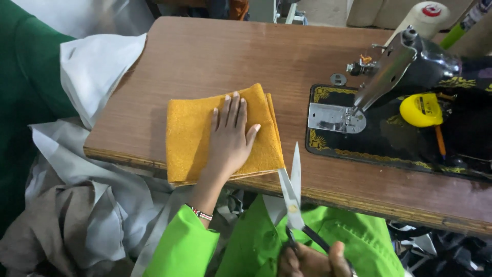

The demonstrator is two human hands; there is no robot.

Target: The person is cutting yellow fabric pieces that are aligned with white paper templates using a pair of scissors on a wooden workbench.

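My left hand (pixel 229 137) lies flat, fingers spread, on a folded piece of orange-yellow fabric (pixel 190 132) at the front edge of the wooden table (pixel 215 56). My right hand (pixel 311 260) grips the handles of a pair of silver scissors (pixel 293 191) at the bottom of the view. The scissor blades are open and point up, their tips at the fabric's lower right corner. I wear a bright green garment, with a beaded band on the left wrist.
A black sewing machine (pixel 410 77) with gold decoration stands on the right of the table, with a yellow tape measure (pixel 421 110) on its bed. A cream thread cone (pixel 426 16) is behind it. White and grey cloth (pixel 87 205) hangs at the left.
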